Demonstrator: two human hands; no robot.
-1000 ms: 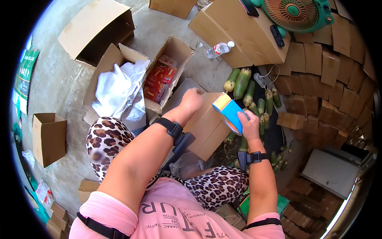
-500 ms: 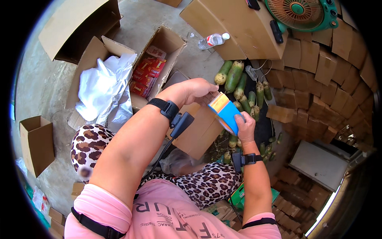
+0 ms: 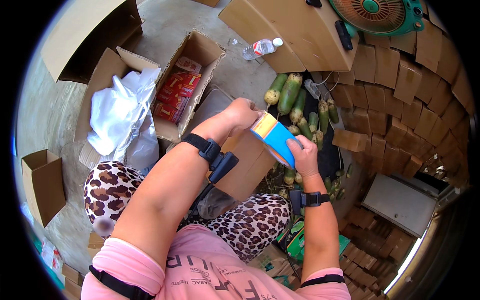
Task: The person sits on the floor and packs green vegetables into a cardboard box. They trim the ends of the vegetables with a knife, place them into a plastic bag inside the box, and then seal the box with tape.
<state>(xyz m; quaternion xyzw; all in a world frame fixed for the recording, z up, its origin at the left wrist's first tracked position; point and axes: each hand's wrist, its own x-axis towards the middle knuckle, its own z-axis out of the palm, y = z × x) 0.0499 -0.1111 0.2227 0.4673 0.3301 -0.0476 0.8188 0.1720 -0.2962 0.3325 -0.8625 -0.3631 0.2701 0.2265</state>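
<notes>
My right hand [image 3: 306,154] is wrapped round a blue tape dispenser [image 3: 281,142] with a yellow-orange front part, held tilted above my lap. At its yellow end, my left hand [image 3: 242,115] has its fingers closed and pressed together. What those fingers pinch is too small and hidden to make out. Beneath both hands is a brown cardboard box [image 3: 248,162], partly covered by my left forearm. Just beyond the dispenser lie several long green-and-white radish-like vegetables [image 3: 290,94] with soil on them, on a dark sheet.
An open carton [image 3: 216,60] holds red packets [image 3: 179,89]. Beside it another carton carries white plastic sheeting [image 3: 117,112]. A water bottle [image 3: 260,49] stands by a large box [image 3: 300,37] with a green fan [image 3: 372,12] at its corner. Folded cartons [image 3: 395,100] are stacked on the right.
The fingers of my left hand, more stretched out before, have curled in at the dispenser's yellow end. The whole view has shifted slightly; my right hand keeps its hold.
</notes>
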